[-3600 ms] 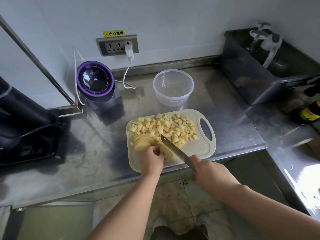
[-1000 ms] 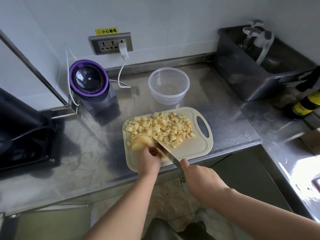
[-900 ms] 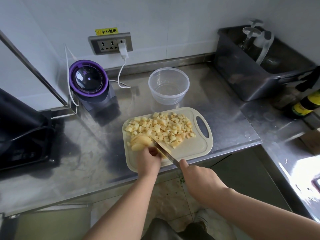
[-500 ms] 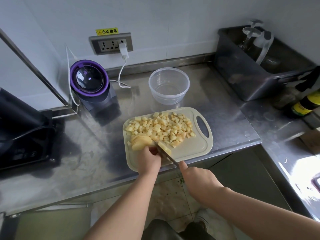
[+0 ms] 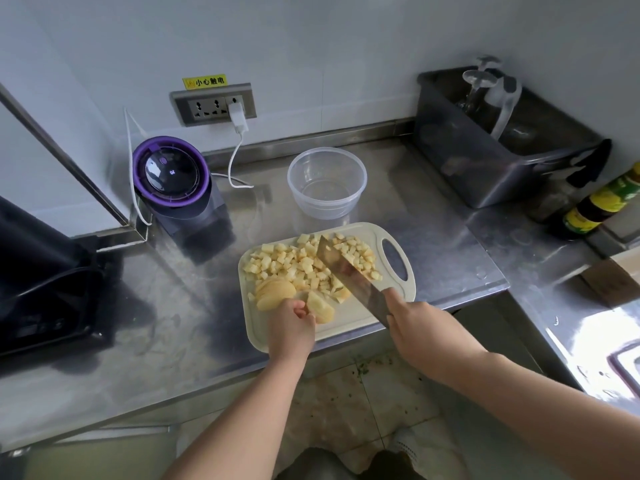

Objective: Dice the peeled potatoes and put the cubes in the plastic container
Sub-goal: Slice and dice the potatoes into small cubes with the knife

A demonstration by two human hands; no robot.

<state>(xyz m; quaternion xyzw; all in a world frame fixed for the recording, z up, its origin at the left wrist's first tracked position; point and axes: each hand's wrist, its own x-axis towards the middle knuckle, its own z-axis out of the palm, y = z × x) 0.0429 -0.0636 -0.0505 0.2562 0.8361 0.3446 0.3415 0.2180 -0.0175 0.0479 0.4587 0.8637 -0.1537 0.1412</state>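
worktop (image 5: 450,237): stainless steel along a white wall, seen from above by a person standing at its near edge.
purple-lidded appliance (image 5: 171,171): toward the back left, wired to a wall socket, well apart from the cutting.
potato slices (image 5: 275,292): a fanned stack on the left of the cutting board, probably set aside to wait their turn.
left hand (image 5: 291,329): fingers curled, thumb and fingertips pinching the near end of the potato chunk, apparently to steady it for a cut.
potato chunk (image 5: 320,306): lies just right of the slices, toward the board's near side.
cutting board (image 5: 349,317): pale plastic at the worktop's near edge, handle hole to the right, within easy reach of both hands.
potato cubes (image 5: 298,265): a loose heap across the far half of the board; none are in the container.
plastic container (image 5: 327,183): clear, round and empty, just behind the board toward the back edge, likely so cubes can be swept straight in.
knife (image 5: 353,275): a broad blade slanting over the cubes, tip toward the board's far side. Whether it touches them cannot be told.
right hand (image 5: 419,327): wrapped firmly round the knife's handle, beside the board's near right corner.
dark tub (image 5: 485,161): back right corner, holding clear items.
bottle (image 5: 602,206): yellow-labelled, at the far right edge.
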